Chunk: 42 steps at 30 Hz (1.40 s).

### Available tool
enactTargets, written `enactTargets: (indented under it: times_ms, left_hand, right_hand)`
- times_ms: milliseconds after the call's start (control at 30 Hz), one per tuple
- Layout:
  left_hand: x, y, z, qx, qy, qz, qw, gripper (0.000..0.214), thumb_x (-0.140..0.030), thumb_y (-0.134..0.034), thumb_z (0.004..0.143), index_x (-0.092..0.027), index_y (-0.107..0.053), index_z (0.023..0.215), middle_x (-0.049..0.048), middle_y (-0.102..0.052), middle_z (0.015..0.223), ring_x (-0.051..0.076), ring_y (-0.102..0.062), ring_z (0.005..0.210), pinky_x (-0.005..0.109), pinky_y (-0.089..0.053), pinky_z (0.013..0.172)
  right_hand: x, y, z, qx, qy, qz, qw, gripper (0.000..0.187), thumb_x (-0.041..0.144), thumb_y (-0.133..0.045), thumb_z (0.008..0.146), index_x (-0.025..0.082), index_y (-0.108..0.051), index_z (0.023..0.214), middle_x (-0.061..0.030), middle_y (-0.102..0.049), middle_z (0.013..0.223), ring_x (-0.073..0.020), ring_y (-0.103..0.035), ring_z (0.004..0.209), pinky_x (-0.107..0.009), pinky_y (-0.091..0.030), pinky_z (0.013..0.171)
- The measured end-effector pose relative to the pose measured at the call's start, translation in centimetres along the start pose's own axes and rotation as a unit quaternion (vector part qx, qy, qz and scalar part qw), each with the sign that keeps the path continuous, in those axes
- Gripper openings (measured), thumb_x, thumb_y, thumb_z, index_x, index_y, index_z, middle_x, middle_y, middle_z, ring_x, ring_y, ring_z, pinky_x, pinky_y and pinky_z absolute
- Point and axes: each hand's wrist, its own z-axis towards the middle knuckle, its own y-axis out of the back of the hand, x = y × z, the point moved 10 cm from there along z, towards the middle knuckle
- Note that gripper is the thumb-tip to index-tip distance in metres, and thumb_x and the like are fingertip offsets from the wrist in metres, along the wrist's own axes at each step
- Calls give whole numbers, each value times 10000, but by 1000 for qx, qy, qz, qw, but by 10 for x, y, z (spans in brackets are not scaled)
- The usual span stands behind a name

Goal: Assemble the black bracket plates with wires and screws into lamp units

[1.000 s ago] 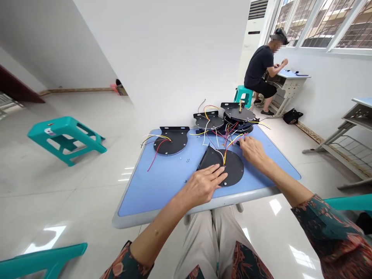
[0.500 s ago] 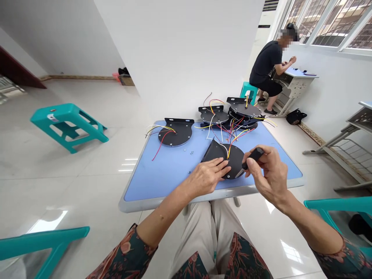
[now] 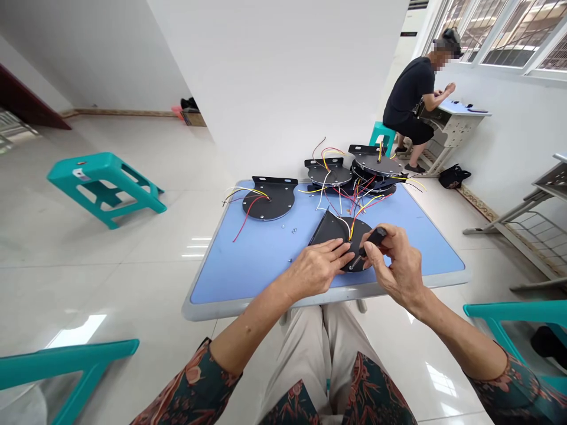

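Observation:
A black round plate with a bracket (image 3: 333,231) lies near the front edge of the blue table (image 3: 252,260), with red, yellow and white wires rising from its middle. My left hand (image 3: 316,268) lies flat on the plate's near side, fingers stretched out. My right hand (image 3: 394,265) is closed around a black-handled screwdriver (image 3: 374,238), whose tip points down at the plate beside my left fingertips.
Another black plate with wires (image 3: 267,202) lies at the table's left rear, and a stack of several more (image 3: 363,171) sits at the back. Small screws (image 3: 292,230) lie loose. Teal stools (image 3: 104,186) stand around. A person in black (image 3: 410,100) sits at a far desk.
My right hand picked up the screwdriver from the table beside the plates and brought its tip down to the front plate. My left hand stayed on the plate.

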Motion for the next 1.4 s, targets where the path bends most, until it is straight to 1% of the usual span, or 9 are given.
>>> enactTargets:
  times_ms: [200, 400, 600, 867, 1000, 1133, 1267, 1400]
  left_hand:
    - [0, 0, 0, -1, -1, -1, 1000, 365, -220, -526, 1003, -92, -624, 1330, 169, -653, 1375, 276, -560, 1367, 450, -540, 1110]
    - [-1, 2, 0, -8, -2, 7, 1000, 359, -232, -541, 1001, -90, -626, 1320, 162, -658, 1372, 285, -577, 1349, 444, -540, 1111]
    - [0, 1, -1, -5, 1, -2, 1000, 363, -232, -538, 1004, -92, -618, 1329, 170, -654, 1375, 282, -569, 1358, 454, -542, 1106]
    - [1, 0, -1, 2, 1, -13, 1000, 393, -215, -554, 991, -87, -600, 1359, 180, -650, 1377, 288, -547, 1379, 469, -529, 1118]
    - [1, -1, -2, 2, 3, -15, 1000, 399, -211, -561, 985, -79, -597, 1360, 187, -648, 1377, 294, -543, 1382, 473, -525, 1121]
    - [2, -2, -2, 6, 9, -21, 1000, 404, -220, -537, 997, -108, -587, 1382, 178, -637, 1394, 285, -526, 1399, 485, -526, 1119]
    - [3, -2, -1, 8, 13, -20, 1000, 378, -238, -522, 1008, -115, -605, 1356, 169, -646, 1386, 282, -543, 1384, 473, -533, 1113]
    - [4, -2, 0, 13, 18, -33, 999, 387, -225, -539, 1001, -96, -581, 1364, 173, -644, 1388, 280, -527, 1398, 485, -487, 1159]
  right_hand:
    - [-5, -4, 1, 9, -22, 2, 1000, 149, 351, -518, 1001, 241, -459, 1084, -21, -696, 858, -118, -655, 529, -247, -577, 510]
    - [-9, -2, 0, 0, -30, 6, 1000, 194, 420, -510, 1008, 243, -467, 1074, -8, -683, 817, -120, -658, 516, -244, -565, 501]
    - [-14, -1, -3, -7, -35, -4, 999, 182, 366, -536, 990, 236, -466, 1097, -32, -692, 891, -125, -671, 559, -258, -580, 533]
    - [-5, -2, 0, -6, -12, 3, 1000, 151, 359, -533, 1001, 238, -476, 1072, 6, -684, 790, -108, -637, 487, -232, -564, 491]
    - [1, 0, 0, -11, 9, -12, 1000, 151, 336, -555, 989, 230, -496, 1080, -9, -685, 822, -102, -628, 500, -233, -567, 500]
    - [-4, -4, 0, -1, -12, 3, 1000, 171, 363, -559, 984, 231, -500, 1077, -18, -686, 841, -111, -635, 530, -239, -573, 501]
    - [-13, -8, 0, 4, -45, 26, 999, 182, 364, -551, 986, 236, -478, 1095, -14, -681, 838, -116, -639, 534, -244, -586, 504]
    - [-11, -12, -2, 9, -34, 19, 999, 206, 361, -557, 978, 234, -489, 1124, -31, -678, 874, -134, -658, 575, -261, -598, 536]
